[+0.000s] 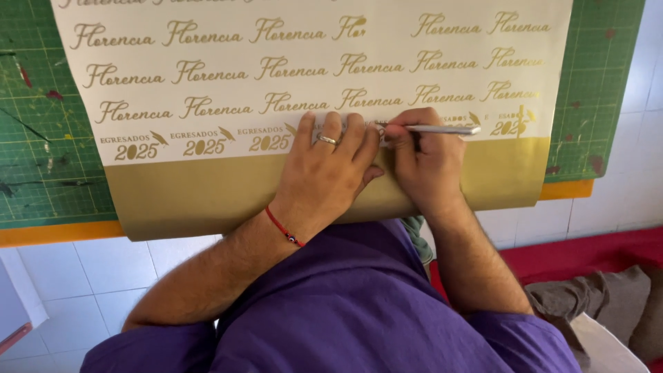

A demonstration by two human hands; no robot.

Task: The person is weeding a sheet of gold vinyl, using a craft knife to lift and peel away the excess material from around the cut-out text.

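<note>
At the centre of the frame the right hand (423,155) is closed in a writing grip around a slim silver tool (435,129), whose tip touches the white sheet with gold lettering (311,76) just above its plain gold lower band. The left hand (330,169), wearing a ring and a red string bracelet (283,228), lies flat with fingers spread, pressing the sheet right beside the tool tip. The sheet rests on a green cutting mat (41,159) spanning the upper frame; no containers are visible.
</note>
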